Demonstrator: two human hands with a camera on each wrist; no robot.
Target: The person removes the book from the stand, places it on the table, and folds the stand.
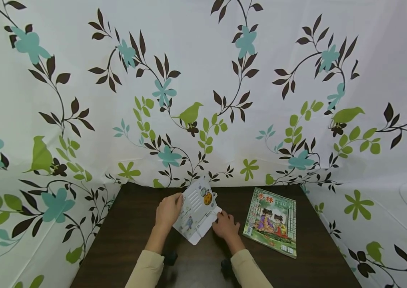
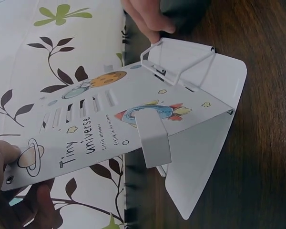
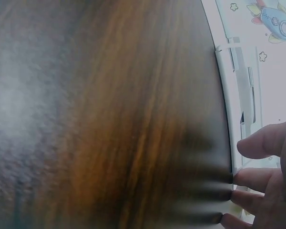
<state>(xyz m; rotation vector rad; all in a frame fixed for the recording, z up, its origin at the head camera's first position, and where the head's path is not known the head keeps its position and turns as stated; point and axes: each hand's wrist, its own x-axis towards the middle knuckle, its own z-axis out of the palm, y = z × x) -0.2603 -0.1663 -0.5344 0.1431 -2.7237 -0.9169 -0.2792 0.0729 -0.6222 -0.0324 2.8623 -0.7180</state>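
Closest in are two pale sleeves [image 1: 148, 266], with some dark gear [image 1: 170, 258] at the wrists, too small to make out. Past those come the hands, both busy with the same thing: a white folding book stand [image 1: 194, 216], held between them. The left hand [image 1: 167, 210] has the stand's panel pinched by its end, thumb flat on the printed face and fingers tucked behind, so the gap is only as wide as the sheet. The right hand [image 1: 226, 227] is at the opposite side, thumb and bent fingertips closed on the edge by the hinge — how firmly, I can't tell.

Right by the left thumb there's a ringed planet drawing [image 2: 32, 157], and farther along from that grip a cartoon rocket [image 2: 169, 112], partly covered by a white block-shaped piece [image 2: 155, 140]. A white wire bracket [image 2: 195, 64] sits just beside the right fingertips, and the base flap [image 2: 200, 157] hangs at an angle off the panel, running away from those fingers.

Off to the right of the right hand, not touching it, a children's magazine [image 1: 272, 222] lies cover up on the dark wood-grain table [image 1: 106, 236]. Beyond both hands — a white cloth [image 1: 203, 80] with leaves, blue flowers and green birds.
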